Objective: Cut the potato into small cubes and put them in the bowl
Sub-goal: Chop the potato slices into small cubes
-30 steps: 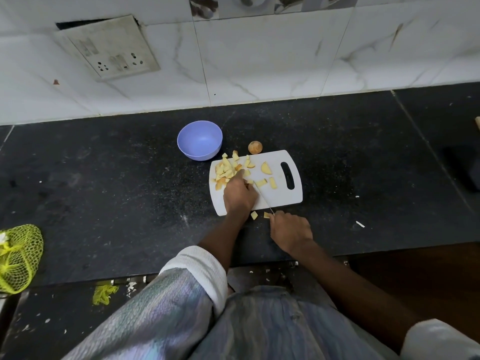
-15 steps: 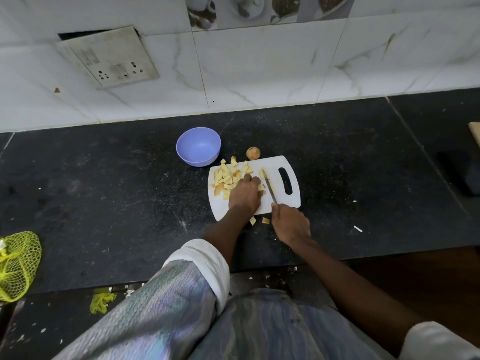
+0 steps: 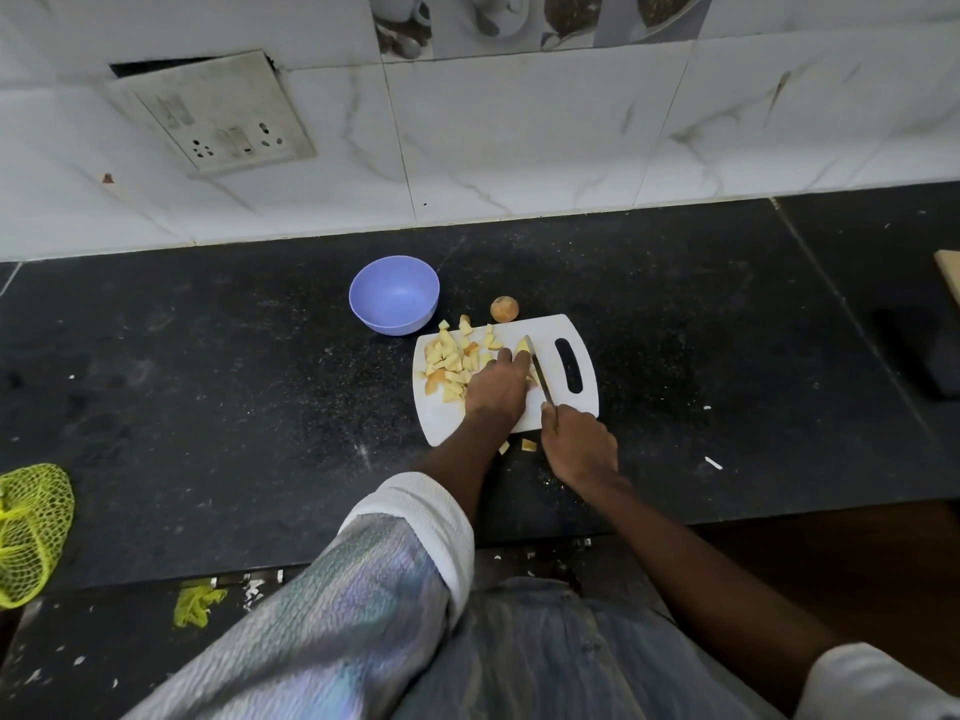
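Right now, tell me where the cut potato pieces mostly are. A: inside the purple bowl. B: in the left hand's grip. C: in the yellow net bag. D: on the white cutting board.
D: the potato pieces lie heaped on the cutting board, while the purple bowl holds none.
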